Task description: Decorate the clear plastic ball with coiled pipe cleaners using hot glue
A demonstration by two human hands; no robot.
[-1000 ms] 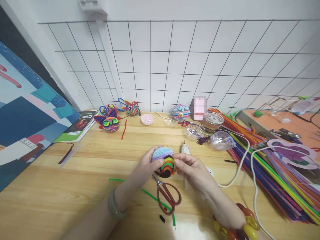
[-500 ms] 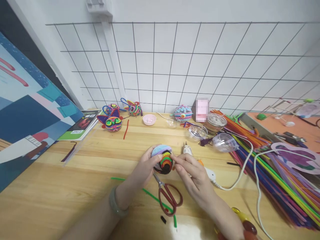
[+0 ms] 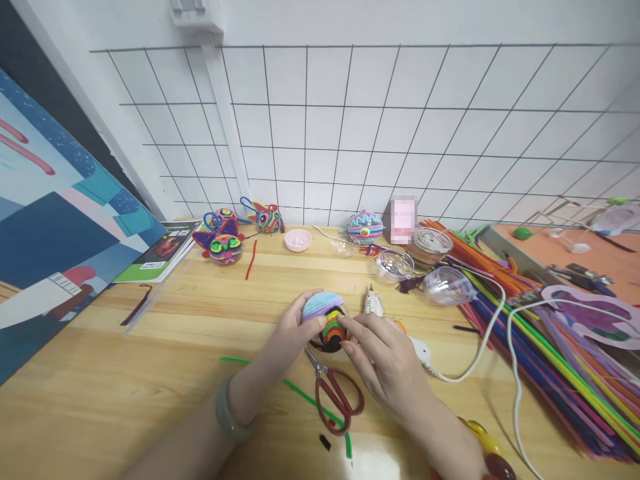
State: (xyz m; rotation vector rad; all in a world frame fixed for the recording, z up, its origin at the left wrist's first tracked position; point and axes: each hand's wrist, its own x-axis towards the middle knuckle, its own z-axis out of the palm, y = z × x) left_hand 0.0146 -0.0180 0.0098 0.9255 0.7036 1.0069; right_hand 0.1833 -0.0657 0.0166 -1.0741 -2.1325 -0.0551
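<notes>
A ball covered in coloured pipe cleaners [image 3: 320,307], pale blue and lilac on top with a ringed patch of black, orange, green and yellow in front, is held above the table. My left hand [image 3: 281,343] wraps round its left side, thumb across the front. The fingertips of my right hand [image 3: 387,357] press at the right edge of the ringed patch, closed against the ball. Scissors with red handles [image 3: 340,400] lie just below, over a green pipe cleaner [image 3: 300,395]. A small black piece [image 3: 325,442] rests nearby. Behind my right hand lies a glue gun [image 3: 373,302].
Finished pipe-cleaner figures [image 3: 225,248] stand at the back left, near a pink bowl [image 3: 298,241]. Clear plastic half-shells [image 3: 395,265] sit at the back right. Many loose pipe cleaners [image 3: 555,360] and a white cord [image 3: 515,373] cover the right side.
My right fingertips have moved slightly left, further onto the ringed patch. The ball has tilted a little, and my left thumb now lies on the patch's edge.
</notes>
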